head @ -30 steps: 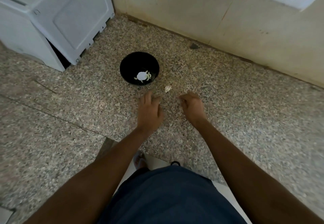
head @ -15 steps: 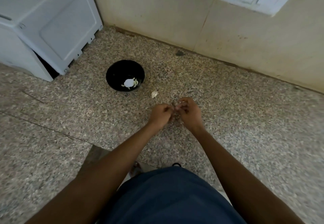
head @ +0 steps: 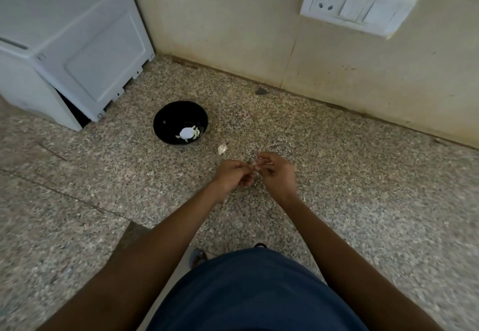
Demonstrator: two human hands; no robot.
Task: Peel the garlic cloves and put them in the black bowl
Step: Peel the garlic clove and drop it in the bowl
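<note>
— Where are the hands held, and what is gripped?

— The left hand point(head: 232, 175) and the right hand point(head: 277, 172) are brought together above the middle of the speckled tabletop point(head: 363, 175). A small pale garlic clove point(head: 256, 167) is pinched between the fingertips of both; the fingers of each hand are curled in around it. Little of the clove is shown, so how far it is peeled cannot be told.

— And the bowl?

— The black bowl point(head: 166, 123) is set toward the far edge of the tabletop, left of the hands and well apart from them. Pale peeled cloves point(head: 195, 132) are seen in its bottom beside a round white patch. One more pale piece point(head: 222, 149), clove or skin, is left on the tabletop between bowl and hands.

— Anything else?

— A white appliance point(head: 64, 45) is stood at the far left corner, and a switch plate point(head: 357, 2) is fixed to the wall point(head: 233, 19) behind.
</note>
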